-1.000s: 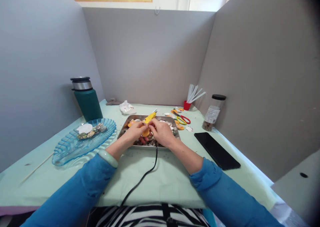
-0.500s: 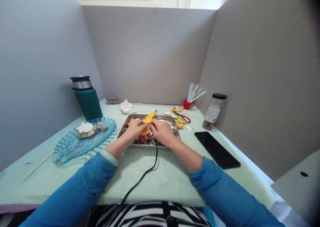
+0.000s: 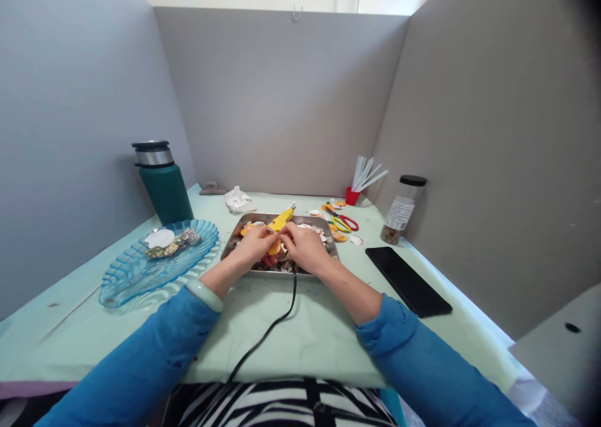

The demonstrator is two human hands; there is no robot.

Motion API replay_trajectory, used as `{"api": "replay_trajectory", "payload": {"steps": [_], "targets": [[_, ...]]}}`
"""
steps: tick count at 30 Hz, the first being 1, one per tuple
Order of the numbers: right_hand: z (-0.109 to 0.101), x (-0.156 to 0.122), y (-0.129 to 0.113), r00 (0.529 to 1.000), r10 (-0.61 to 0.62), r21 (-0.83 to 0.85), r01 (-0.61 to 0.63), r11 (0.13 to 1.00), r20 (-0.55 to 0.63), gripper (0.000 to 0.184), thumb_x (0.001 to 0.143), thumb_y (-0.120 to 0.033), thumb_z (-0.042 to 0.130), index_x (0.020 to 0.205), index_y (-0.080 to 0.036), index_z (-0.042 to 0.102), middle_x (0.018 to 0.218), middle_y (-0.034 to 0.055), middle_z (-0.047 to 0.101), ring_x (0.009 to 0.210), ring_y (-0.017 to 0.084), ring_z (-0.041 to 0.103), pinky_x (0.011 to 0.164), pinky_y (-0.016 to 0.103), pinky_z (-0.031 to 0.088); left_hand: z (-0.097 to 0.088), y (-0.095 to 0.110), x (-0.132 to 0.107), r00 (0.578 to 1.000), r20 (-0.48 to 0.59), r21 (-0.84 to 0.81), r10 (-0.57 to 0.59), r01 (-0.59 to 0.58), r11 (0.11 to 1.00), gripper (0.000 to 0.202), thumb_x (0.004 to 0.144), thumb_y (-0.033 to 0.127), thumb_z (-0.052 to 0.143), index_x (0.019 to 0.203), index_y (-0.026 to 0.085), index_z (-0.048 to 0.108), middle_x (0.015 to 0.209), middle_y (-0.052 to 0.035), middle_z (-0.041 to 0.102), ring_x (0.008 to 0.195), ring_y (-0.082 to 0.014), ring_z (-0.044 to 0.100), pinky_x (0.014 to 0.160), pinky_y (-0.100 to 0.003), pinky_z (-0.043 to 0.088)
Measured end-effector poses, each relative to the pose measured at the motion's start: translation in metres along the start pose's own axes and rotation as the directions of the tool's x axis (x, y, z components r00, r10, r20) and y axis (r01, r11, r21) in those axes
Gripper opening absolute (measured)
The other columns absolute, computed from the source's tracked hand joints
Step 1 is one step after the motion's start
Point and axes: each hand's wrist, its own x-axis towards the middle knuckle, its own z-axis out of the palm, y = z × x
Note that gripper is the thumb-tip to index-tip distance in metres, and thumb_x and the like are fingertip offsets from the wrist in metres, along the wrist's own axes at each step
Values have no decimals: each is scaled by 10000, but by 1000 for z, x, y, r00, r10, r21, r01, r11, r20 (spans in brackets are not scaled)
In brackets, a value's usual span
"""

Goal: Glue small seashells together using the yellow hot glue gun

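Both my hands meet over a metal tray [image 3: 233,242] filled with shells and orange pieces. My left hand [image 3: 253,245] is closed in a pinch on an orange piece [image 3: 274,248]. Fingers of my right hand [image 3: 305,247] are curled and touch the same piece from the right. A yellow glue gun [image 3: 282,218] lies on the tray just behind my fingers; its black cord [image 3: 267,335] runs toward me over the table edge.
A blue glass dish [image 3: 141,270] with shells and a green flask [image 3: 162,183] stand at the left. Scissors [image 3: 345,221], a red cup of sticks [image 3: 352,195], a jar [image 3: 399,211] and a black phone [image 3: 407,281] are at the right. Grey partitions enclose the table.
My hands stay together over the tray; only the view has shifted very slightly.
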Motion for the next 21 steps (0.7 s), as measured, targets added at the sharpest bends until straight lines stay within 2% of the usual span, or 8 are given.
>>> {"api": "replay_trajectory", "payload": {"steps": [9,12,16,21], "targets": [[0,-1,0,998,-5,47,8,999,-56,167,957,-240,479,1013,-203,632,902,43,732,844,186,662,711,245,379,-1,3,-3,999,10,-30,44,-44,999,95,896,213,515,851,153,574,538,16,615,357,-121,561,358,-201,441],[0,-1,0,997,-5,66,10,998,-73,157,952,-239,490,1007,-205,633,911,38,732,851,182,662,723,242,387,-1,2,-2,999,-2,-46,48,-48,998,99,881,230,530,862,156,594,571,11,625,406,-130,587,390,-212,467],[1,-1,2,998,-7,68,11,998,-56,157,950,-246,491,1009,-206,631,905,41,731,851,186,663,718,244,388,-2,1,-2,999,5,-81,45,-44,996,123,852,271,570,840,153,602,626,-16,655,526,-156,646,428,-214,481],[1,-1,2,999,-20,64,22,998,-32,158,950,-253,491,1012,-205,628,898,48,732,849,195,660,712,247,383,-3,1,-2,999,35,-119,39,-34,992,187,815,333,630,809,149,594,610,-21,654,500,-149,625,446,-220,481]]}}
